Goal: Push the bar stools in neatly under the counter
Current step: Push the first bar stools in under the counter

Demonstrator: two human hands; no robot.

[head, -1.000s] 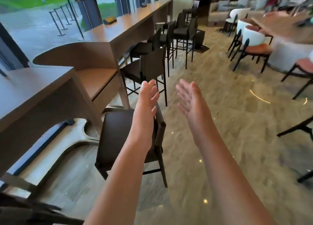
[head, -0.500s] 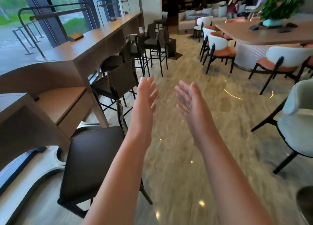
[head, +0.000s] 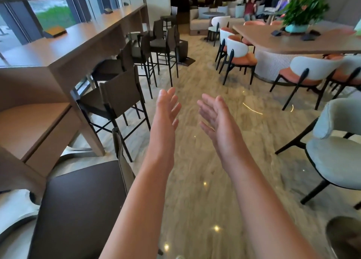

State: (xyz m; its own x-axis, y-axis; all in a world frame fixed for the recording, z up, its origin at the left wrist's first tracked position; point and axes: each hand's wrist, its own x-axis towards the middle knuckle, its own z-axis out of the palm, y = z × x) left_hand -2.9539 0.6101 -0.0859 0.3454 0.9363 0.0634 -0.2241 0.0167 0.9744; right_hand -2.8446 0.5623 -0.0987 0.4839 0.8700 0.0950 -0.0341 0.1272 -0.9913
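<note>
A long wooden counter (head: 82,38) runs along the windows on the left. Several dark brown bar stools stand along it. The nearest stool (head: 78,210) is at the bottom left, its seat below my left forearm. A second stool (head: 121,94) stands a little ahead with its back toward the aisle, and further stools (head: 162,42) follow behind it. My left hand (head: 166,110) and my right hand (head: 214,116) are stretched out over the floor with straight fingers, palms facing each other, holding nothing and touching no stool.
A lower wooden shelf (head: 29,129) sits under the counter's near end. On the right stand a pale armchair (head: 336,153), white and orange dining chairs (head: 238,53) and a large table (head: 293,42) with a plant. People sit far back. Marble floor (head: 195,171) lies between.
The view has swung right and moved forward along the counter. The nearest stool has slid to the bottom left. Both hands stay outstretched and empty.
</note>
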